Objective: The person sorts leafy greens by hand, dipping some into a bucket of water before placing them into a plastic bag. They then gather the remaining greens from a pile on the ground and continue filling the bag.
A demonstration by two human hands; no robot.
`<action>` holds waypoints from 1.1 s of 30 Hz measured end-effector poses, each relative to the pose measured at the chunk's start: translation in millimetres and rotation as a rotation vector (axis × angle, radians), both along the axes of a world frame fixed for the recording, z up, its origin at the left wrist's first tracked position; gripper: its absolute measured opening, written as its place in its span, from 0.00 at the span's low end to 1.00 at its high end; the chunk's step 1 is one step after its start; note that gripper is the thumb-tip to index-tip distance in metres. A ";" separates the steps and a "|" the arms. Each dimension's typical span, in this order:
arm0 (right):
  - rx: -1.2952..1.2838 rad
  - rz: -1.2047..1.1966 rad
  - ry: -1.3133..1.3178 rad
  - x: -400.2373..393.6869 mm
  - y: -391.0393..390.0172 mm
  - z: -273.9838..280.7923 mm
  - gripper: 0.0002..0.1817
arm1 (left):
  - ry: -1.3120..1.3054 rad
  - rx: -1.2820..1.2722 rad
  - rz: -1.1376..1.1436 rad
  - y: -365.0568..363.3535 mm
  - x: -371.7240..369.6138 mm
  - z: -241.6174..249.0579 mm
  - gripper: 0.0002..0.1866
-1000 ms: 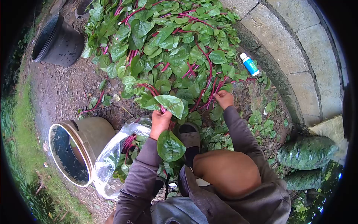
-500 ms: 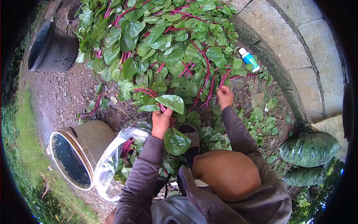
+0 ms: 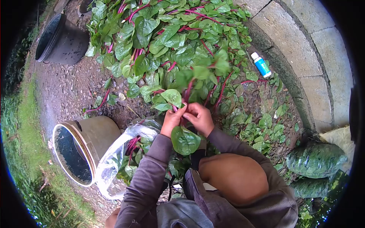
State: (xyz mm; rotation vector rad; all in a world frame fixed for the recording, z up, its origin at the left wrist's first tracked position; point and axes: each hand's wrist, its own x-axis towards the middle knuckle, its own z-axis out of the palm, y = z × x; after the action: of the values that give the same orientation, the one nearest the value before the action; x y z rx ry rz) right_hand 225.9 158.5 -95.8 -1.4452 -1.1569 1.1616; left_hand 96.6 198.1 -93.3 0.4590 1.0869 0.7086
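Observation:
My left hand point(image 3: 173, 121) is closed round a few purple-red stems with green leaves point(image 3: 185, 140); one leaf hangs below it. Touching it from the right, my right hand point(image 3: 200, 118) pinches a red stem point(image 3: 188, 89) whose leafy top is blurred by motion. Beyond both hands lies a large heap of leafy red stems point(image 3: 167, 41). A clear plastic bag point(image 3: 110, 167), with stems and leaves inside, stands open by my left forearm.
A beige bucket point(image 3: 97, 135) lies on its side at the left, a black bucket point(image 3: 70, 41) farther back. A white-and-blue bottle point(image 3: 261, 65) rests near the curved stone edging point(image 3: 292, 45). Filled green bags point(image 3: 316, 160) sit at the right.
My right hand has moved left from the heap's near edge to my left hand, bringing a leafy stem along. The whole view has shifted slightly.

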 end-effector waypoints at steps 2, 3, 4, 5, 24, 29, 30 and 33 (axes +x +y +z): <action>0.093 0.156 -0.156 -1.5 6.0 24.6 0.11 | -0.084 -0.050 0.042 -2.5 -0.9 -11.0 0.13; -0.004 0.267 -0.131 5.4 8.4 30.6 0.10 | -0.047 -0.016 0.000 -0.7 -5.8 -9.0 0.10; -0.005 0.250 -0.111 8.8 7.3 31.5 0.10 | -0.045 -0.074 0.014 -2.4 -7.0 -6.6 0.10; -0.003 0.236 -0.090 10.7 7.2 31.9 0.10 | -0.043 -0.131 0.030 -4.5 -8.5 -3.6 0.10; -0.305 -0.117 0.287 -7.9 37.6 16.8 0.12 | 0.466 0.675 -0.155 -24.8 6.4 42.6 0.24; 0.101 0.346 -0.277 13.2 42.0 19.4 0.13 | -0.150 -0.172 0.141 -12.5 0.2 14.4 0.13; 0.052 0.311 -0.262 33.5 51.8 16.6 0.12 | -0.037 -0.145 0.158 -9.8 2.2 8.3 0.14; -0.180 -0.234 -0.319 114.4 75.3 -31.1 0.13 | 0.112 -0.050 0.123 -5.1 -2.7 15.6 0.10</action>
State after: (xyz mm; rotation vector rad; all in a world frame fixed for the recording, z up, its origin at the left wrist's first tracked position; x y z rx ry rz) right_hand 340.3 233.8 -126.8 -1.9008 -1.0777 0.9119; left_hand 93.9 192.9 -77.7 0.3951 1.2439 0.7692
